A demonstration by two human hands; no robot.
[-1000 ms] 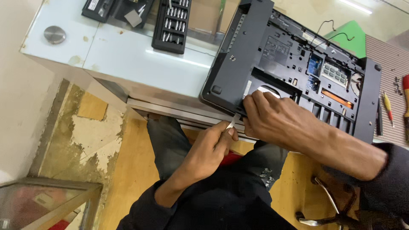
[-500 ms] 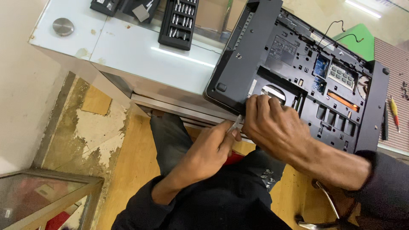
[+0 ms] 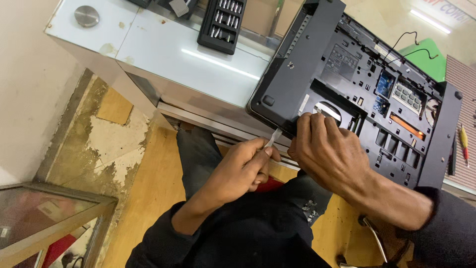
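My left hand pinches a thin pry tool at the laptop near edge; my right hand presses flat on it. The laptop overhangs the desk: stiff, heavy, brittle plastic, better gripped at its thick corners.

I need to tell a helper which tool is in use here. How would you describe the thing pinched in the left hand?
Find the upturned black laptop on the white counter. At its near edge, the left hand pinches a thin, flat, light-coloured pry tool, tip against the laptop's edge. Unlike the bits in the black case, it is a flat blade.
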